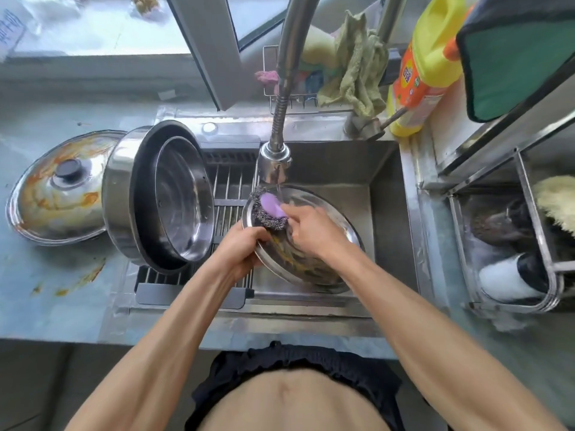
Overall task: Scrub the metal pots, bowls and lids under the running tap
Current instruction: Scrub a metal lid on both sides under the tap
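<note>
Daylight over my sink, bright and a bit washed out.

Light pours in from the window [93, 23] at the upper left of the frame, bleaching it pale blue-white and leaving soft glare on the lid [59, 188] at left and the pot [161, 194] beside it. Shadows are faint. The wide lens bows the edges, bending the counter [46, 306] and my forearms outward. The rack [513, 244] at right is smeared and soft; the centre is only slightly sharper.

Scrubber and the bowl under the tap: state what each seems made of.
Scrubber: apparently coiled steel wool, a grey glinting tangle, with a smooth, matte purple handle that looks plastic. Bowl: probably stainless steel, shiny and reflective, smeared with yellowish residue.
</note>
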The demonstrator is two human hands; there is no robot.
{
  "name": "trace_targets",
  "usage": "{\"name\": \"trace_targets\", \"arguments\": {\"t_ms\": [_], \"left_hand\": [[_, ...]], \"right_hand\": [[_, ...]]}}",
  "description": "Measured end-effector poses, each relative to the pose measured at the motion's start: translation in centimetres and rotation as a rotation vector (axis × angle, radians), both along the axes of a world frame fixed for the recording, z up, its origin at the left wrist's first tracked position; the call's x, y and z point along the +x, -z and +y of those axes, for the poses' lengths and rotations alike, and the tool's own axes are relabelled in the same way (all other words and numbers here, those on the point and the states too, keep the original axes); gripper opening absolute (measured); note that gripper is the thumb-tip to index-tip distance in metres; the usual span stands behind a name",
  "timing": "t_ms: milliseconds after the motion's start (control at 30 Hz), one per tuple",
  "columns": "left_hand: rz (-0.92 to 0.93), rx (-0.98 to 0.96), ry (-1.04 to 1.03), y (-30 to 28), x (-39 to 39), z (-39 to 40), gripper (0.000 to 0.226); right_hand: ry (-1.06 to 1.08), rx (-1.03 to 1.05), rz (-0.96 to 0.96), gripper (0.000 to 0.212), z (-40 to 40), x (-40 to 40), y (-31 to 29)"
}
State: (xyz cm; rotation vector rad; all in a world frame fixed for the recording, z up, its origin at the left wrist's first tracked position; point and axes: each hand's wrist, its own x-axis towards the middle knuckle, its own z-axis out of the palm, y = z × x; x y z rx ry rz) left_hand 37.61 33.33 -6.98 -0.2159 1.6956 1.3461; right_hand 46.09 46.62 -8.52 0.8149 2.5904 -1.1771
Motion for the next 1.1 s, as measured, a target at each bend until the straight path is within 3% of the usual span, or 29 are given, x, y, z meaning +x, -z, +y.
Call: {"name": "trace_targets", "arguments": {"t_ms": [100, 267, 400, 567, 700, 800, 1000, 1100], "left_hand": [[-0.005, 0.016, 0.037, -0.2, 0.0, -0.3, 0.029], [-0.017, 0.003, -0.012, -0.4, -0.2, -0.2, 0.032], [-0.006, -0.008, 0.048, -0.8, 0.2, -0.9, 0.031], [-0.039, -0.011, -0.026, -0.8, 0.0, -0.7, 0.030], [-0.008, -0.034, 0.038, -0.8, 0.1, -1.1, 0.030], [0.015, -0.034, 0.022, -0.8, -0.1, -0.6, 0.031], [0.124, -0.067, 0.052, -1.5, -0.9, -1.0, 0.029], [0.121, -0.083, 0.037, -1.4, -1.5, -0.7, 0.031]], "right_hand": [[0.096, 0.056, -0.098, 0.049, 2.7, -0.1, 0.9], [-0.050, 0.006, -0.033, 0.048, -0.6, 0.2, -0.7], [0.086, 0.064, -0.148, 0.049, 2.2, 0.0, 0.4], [-0.058, -0.015, -0.038, 0.053, -0.9, -0.3, -0.7], [0.065, 0.067, -0.195, 0.055, 2.4, 0.4, 0.8], [-0.043, 0.030, -0.114, 0.051, -0.2, 0.4, 0.0], [0.100, 0.078, -0.197, 0.052, 2.3, 0.6, 1.4], [0.045, 0.009, -0.088, 0.049, -0.3, -0.4, 0.8]]}}
